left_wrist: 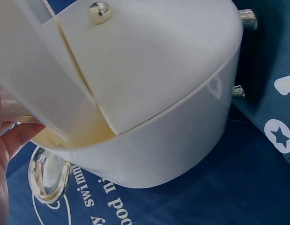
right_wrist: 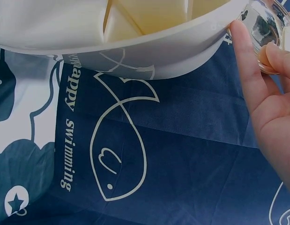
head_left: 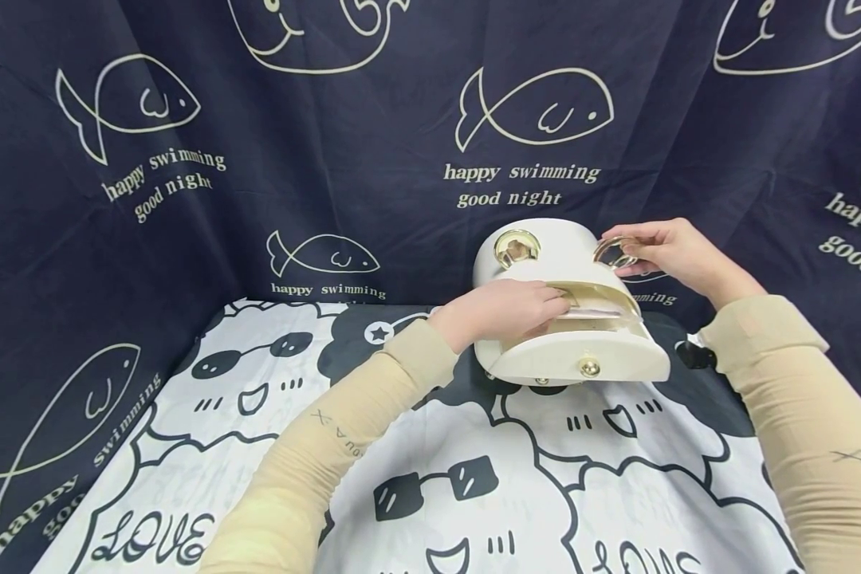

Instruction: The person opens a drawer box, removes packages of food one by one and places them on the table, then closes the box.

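Observation:
A glossy white rounded box point(head_left: 567, 355) with gold trim stands toward the back right, its top compartment uncovered and pale gold inside. My left hand point(head_left: 505, 309) reaches over the front into this compartment, where its fingertips meet a thin pale strip point(head_left: 594, 312). At the left edge of the left wrist view, the left hand point(left_wrist: 9, 145) shows fingers partly hidden behind a white panel point(left_wrist: 37, 70); whether they grip anything is unclear. With thumb and fingers, my right hand point(head_left: 670, 249) pinches the right gold round ear point(right_wrist: 263, 28) of the box. The left gold ear point(head_left: 516, 248) is free.
Gold knobs point(head_left: 590, 367) sit on the box front. Beneath lies a black-and-white cartoon cloth point(head_left: 430, 446). A dark blue fish-print curtain point(head_left: 373, 191) hangs close behind the box. A small black object point(head_left: 694, 355) sits near the right sleeve.

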A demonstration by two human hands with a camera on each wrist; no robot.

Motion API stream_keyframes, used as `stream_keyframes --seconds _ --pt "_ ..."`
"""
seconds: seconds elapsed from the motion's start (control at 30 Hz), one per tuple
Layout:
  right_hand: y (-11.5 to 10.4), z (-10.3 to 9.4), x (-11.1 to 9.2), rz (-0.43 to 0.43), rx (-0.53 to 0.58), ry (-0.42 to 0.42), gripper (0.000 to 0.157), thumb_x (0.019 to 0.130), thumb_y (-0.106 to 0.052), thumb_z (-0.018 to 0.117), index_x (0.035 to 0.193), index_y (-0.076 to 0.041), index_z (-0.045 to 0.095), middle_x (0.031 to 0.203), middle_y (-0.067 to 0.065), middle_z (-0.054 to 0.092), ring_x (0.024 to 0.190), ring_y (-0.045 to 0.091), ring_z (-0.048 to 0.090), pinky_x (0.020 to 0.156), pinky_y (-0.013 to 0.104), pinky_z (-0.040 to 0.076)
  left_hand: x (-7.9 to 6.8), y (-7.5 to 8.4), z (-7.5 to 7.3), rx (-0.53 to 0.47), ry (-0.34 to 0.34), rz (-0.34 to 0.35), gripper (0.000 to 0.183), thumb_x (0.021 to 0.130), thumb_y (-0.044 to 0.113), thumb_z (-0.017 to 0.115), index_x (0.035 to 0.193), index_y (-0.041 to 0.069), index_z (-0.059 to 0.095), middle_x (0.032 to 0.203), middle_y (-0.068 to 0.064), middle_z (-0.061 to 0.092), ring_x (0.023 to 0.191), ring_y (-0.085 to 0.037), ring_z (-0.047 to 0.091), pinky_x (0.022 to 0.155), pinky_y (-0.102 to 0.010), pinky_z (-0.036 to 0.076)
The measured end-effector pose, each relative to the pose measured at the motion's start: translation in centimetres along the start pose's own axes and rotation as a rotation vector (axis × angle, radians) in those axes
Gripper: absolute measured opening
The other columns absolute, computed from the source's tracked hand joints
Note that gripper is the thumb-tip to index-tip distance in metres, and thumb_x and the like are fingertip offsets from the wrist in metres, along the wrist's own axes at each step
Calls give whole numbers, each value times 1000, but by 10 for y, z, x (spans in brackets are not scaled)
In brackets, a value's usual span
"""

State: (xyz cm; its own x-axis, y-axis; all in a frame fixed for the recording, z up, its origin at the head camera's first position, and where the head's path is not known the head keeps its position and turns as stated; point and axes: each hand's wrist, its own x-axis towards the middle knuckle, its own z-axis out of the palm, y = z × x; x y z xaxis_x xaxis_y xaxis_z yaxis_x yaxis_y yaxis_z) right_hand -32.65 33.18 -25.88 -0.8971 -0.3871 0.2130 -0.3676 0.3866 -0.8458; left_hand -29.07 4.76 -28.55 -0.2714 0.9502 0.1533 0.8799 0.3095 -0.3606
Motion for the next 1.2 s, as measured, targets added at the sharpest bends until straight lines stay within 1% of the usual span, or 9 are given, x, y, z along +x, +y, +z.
stream_keyframes --seconds 0.17,0.3,0.4,0.47,0.63,0.77,0.93,1.03,1.2 --pt "0 0 0 6 -6 6 30 92 -5 55 121 5 59 101 -4 70 91 15 68 72 31 55 -3 1 7 103 91 32 33 97 18 47 130 17 48 122 2 56 113 -16 53 86 -29 48" --pt "0 0 0 16 -11 22 29 93 -4 55 120 3 60 98 -6 70 89 14 68 71 31 55 -6 3 12 194 220 52 32 98 9 36 124 18 51 115 3 58 104 -17 55 75 -29 49" --pt "0 0 1 20 -20 29 28 93 -5 56 120 2 61 98 -8 70 89 14 69 71 30 55 -6 4 14 243 299 47 31 98 8 34 120 18 53 111 3 58 101 -16 55 70 -28 49" --pt "0 0 1 20 -22 29 28 93 -5 55 120 2 61 98 -8 70 89 14 68 71 30 55 -6 5 14 263 332 38 31 98 8 34 118 19 54 108 3 58 99 -16 55 68 -27 49" --pt "1 0 1 8 -7 23 28 93 -4 55 119 2 61 99 -6 70 88 13 68 71 31 55 -3 8 15 292 372 6 29 99 9 32 114 18 55 103 3 57 94 -16 55 61 -25 48" --pt "2 0 0 -16 13 11 29 92 -2 55 120 4 60 101 -3 70 89 11 68 71 31 55 2 10 14 305 381 -24 28 100 12 31 113 18 55 102 2 57 89 -17 54 55 -26 46" --pt "3 -1 0 -31 42 6 27 92 -1 55 118 3 61 103 1 70 89 9 68 71 31 55 5 11 13 291 372 -48 27 100 12 33 114 17 55 103 3 56 86 -18 53 56 -26 46" --pt "4 -1 1 -29 42 12 26 92 -1 55 117 1 62 102 0 70 87 10 68 70 30 55 7 10 13 283 384 -61 26 99 12 33 113 16 55 103 2 57 85 -18 54 58 -26 47" --pt "5 -1 1 -25 30 20 27 92 -1 55 118 3 62 102 0 70 87 9 68 69 30 55 10 9 14 309 466 -82 25 99 8 33 106 15 56 98 2 58 80 -18 55 58 -25 48"
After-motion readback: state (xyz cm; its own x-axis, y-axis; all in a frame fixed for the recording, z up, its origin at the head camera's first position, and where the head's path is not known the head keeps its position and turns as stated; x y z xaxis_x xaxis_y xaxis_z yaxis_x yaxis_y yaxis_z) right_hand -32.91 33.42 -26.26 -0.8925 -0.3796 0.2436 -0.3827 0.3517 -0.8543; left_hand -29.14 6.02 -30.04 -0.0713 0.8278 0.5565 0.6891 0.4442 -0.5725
